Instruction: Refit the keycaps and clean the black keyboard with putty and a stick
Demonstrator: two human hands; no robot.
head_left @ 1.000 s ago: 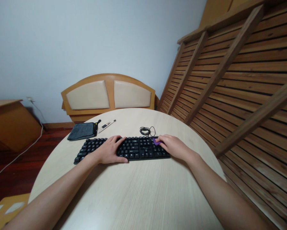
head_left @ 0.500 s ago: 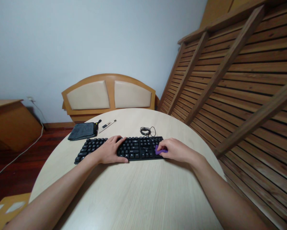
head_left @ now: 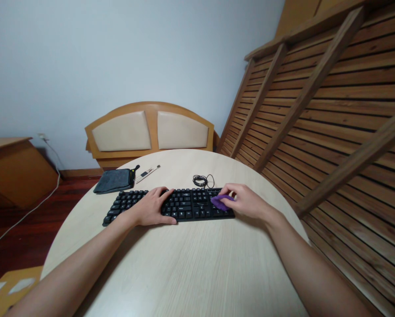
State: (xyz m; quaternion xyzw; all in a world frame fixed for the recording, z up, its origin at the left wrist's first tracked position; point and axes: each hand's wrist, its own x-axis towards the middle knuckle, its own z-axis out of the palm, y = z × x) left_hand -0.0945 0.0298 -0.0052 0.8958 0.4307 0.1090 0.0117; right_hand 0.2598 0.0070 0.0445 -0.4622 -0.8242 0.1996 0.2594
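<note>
Fingers of right hand (head_left: 245,200) pinching bunched purple cloth (head_left: 219,202) over right end of black keyboard (head_left: 184,204). Left hand (head_left: 151,208) spread wide across keyboard, mid-worktop (head_left: 197,268). Loose cloth fold might snag key edges; hard sideways push might skid keyboard if left hand bears too lightly. Coiled cable (head_left: 200,180) near far edge limits room there; more room nearer body, between forearms.

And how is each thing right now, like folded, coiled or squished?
Keyboard: flat, keys up
Purple cloth: bunched, pinched in the right hand
Left hand: spread over the keyboard
Black cable: coiled
Grey cloth: looks folded, lying flat
Slatted wooden panel: tilted
White cord: uncoiled
</note>
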